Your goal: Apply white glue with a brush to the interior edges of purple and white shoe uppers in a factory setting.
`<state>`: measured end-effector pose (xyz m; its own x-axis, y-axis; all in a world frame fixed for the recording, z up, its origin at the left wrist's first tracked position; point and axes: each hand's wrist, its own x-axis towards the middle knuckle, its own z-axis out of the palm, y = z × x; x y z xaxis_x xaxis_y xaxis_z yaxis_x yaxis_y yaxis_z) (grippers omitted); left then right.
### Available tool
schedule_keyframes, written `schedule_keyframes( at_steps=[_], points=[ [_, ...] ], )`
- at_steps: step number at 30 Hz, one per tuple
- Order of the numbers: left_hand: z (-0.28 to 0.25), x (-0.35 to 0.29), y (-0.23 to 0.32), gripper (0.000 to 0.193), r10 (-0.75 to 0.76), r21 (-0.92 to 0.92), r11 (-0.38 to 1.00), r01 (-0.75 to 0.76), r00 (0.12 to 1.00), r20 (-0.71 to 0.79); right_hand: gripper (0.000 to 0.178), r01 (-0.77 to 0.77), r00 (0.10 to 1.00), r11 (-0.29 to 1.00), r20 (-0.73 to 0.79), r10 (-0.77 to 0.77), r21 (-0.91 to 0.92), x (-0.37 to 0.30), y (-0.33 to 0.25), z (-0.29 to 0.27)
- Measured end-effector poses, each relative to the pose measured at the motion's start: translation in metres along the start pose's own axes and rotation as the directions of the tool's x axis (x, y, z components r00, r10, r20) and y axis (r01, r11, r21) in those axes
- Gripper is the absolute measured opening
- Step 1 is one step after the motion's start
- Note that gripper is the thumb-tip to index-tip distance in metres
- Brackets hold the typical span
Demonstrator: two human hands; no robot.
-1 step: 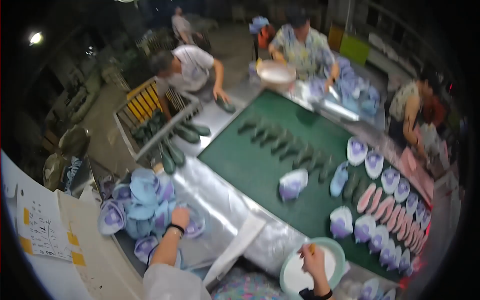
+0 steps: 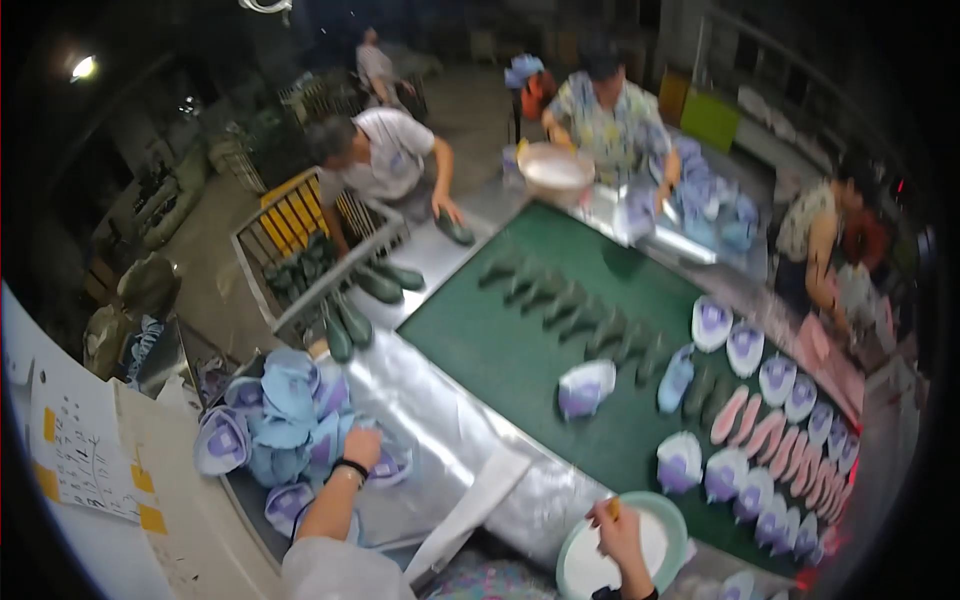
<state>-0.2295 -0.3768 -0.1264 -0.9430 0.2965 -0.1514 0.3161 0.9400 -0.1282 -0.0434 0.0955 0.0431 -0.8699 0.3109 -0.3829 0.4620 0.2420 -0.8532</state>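
Observation:
My left hand [image 2: 361, 449], a dark band at its wrist, is at the right side of a pile of light blue and purple shoe uppers [image 2: 287, 385]. Its curled fingers are on a purple and blue upper [image 2: 392, 466], their tips hidden. Over a pale green bowl [image 2: 677, 521] of white liquid [image 2: 600, 560], my right hand [image 2: 622, 537] is closed around a short yellowish handle [image 2: 613, 508]. The far end of that tool cannot be made out. Just beyond the bowl, a blue-and-purple upper [image 2: 586, 389] rests on the green work surface [image 2: 480, 330].
Dark green shoe lasts [image 2: 560, 300], pink soles [image 2: 790, 440] and rows of uppers [image 2: 740, 480] lie on the green surface. Opposite, one person [image 2: 385, 150] touches a last beside a metal rack [image 2: 330, 240]; another [image 2: 610, 115] handles uppers near a second bowl [image 2: 556, 172]. A white strip [image 2: 470, 520] crosses the metal edge.
The whole view has shifted slightly. My left hand remains at the pile and my right hand over the bowl. The person opposite has brought a pale purple piece nearer the table edge.

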Motion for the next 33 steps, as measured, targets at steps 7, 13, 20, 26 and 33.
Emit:
schedule_keyframes(
  at_steps=[7, 13, 20, 26, 33],
  points=[
    [-0.156, -0.021, 0.061, 0.017, 0.056, -0.567, 0.821, -0.07, 0.998, -0.043, 0.045, 0.893, 0.447, 0.403, 0.477, -0.756, -0.199, -0.011, -0.08, 0.064],
    [-0.214, -0.015, 0.085, 0.02, 0.323, -0.986, 0.117, 0.118, 0.935, 0.15, 0.029, 0.933, 0.347, 0.137, 0.727, -0.592, -0.334, -0.011, -0.087, 0.096],
    [-0.182, -0.019, 0.087, 0.047, 0.532, -0.55, -0.697, 0.459, 0.846, 0.032, 0.016, 0.935, 0.341, 0.226, 0.513, -0.788, -0.274, -0.081, -0.161, 0.05],
    [-0.258, -0.082, 0.226, 0.102, 0.51, -0.903, -0.334, -0.27, 0.754, -0.414, 0.029, 0.531, 0.845, 0.82, 0.211, -0.492, -0.213, -0.083, -0.124, 0.012],
    [-0.27, -0.058, 0.215, 0.081, 0.752, -0.902, -0.431, 0.033, 0.566, -0.339, 0.04, 0.309, 0.908, 0.931, 0.231, -0.349, 0.193, -0.093, -0.12, -0.021]
  ],
)
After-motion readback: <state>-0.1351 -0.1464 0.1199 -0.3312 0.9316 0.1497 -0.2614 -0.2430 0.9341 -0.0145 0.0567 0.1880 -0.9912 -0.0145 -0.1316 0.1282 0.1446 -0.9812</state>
